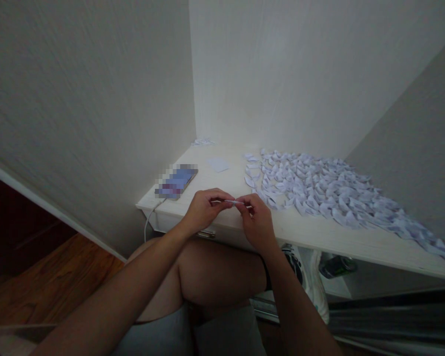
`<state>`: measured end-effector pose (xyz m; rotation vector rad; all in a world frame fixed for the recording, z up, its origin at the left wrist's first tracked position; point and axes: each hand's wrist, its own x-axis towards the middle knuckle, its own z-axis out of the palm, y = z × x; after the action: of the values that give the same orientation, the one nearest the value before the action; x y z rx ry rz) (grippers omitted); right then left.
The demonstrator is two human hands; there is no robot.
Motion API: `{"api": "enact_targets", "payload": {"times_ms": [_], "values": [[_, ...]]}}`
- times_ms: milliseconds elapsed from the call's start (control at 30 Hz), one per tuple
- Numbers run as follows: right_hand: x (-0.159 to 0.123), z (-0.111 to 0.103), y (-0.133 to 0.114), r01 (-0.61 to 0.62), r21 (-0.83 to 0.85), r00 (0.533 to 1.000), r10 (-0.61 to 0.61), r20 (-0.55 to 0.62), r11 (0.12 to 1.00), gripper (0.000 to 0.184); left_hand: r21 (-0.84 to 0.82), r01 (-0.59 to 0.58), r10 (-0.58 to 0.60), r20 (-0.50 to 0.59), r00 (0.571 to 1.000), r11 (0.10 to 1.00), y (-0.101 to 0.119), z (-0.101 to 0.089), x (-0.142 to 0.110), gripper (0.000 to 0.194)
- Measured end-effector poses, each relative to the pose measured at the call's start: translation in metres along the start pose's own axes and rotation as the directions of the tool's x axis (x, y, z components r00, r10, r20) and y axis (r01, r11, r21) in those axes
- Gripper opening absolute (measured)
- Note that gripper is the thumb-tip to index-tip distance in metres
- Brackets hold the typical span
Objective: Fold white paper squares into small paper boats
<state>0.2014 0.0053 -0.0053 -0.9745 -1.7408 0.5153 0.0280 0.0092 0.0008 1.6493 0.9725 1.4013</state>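
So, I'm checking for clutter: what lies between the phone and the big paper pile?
A white sheet, nearer the wall, and bare desk, in the head view.

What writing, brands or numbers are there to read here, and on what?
None that I can read.
Phone screen: pixelated, unreadable.
Dark container below the desk: too blurred.
Folded white pieces, held white slip: no writing I can make out.
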Motion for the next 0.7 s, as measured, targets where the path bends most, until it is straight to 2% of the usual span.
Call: {"api": "enact_targets", "payload": {"times_ms": [100,200,267,333,433,533,700], "values": [[-0.001,0.0,-0.003,0.044,-0.052,0.999,-0.045,-0.009,0.998,0.014,0.023,-0.02,0.02,0.033,0.999,1.0,0.001,-0.001,0.0,0.012],[-0.003,0.001,-0.005,0.054,-0.1,0.998,-0.055,-0.003,0.994,0.017,0.155,-0.032,0.024,0.054,0.998,0.987,0.002,-0.001,0.0,0.01],[-0.003,0.001,-0.005,0.053,-0.134,0.999,-0.054,-0.004,0.99,0.017,0.251,-0.008,-0.007,0.059,0.998,0.968,0.002,0.0,0.0,0.009],[-0.002,0.0,-0.005,0.015,-0.135,1.0,-0.017,-0.016,0.991,0.015,0.268,0.027,-0.047,0.068,0.997,0.963,0.001,0.001,0.0,0.009],[0.001,-0.003,-0.003,-0.145,-0.01,0.989,0.145,0.021,0.989,0.011,0.093,0.102,-0.112,0.114,0.987,0.99,0.0,-0.001,0.001,0.015],[0.006,-0.01,0.001,-0.315,0.183,0.947,0.295,0.126,0.931,0.015,-0.102,0.198,-0.175,0.201,0.964,0.975,0.001,-0.007,0.002,0.032],[0.009,-0.018,0.005,-0.443,0.436,0.894,0.353,0.275,0.784,0.017,-0.238,0.247,-0.189,0.244,0.951,0.939,0.007,-0.01,0.004,0.031]]}}
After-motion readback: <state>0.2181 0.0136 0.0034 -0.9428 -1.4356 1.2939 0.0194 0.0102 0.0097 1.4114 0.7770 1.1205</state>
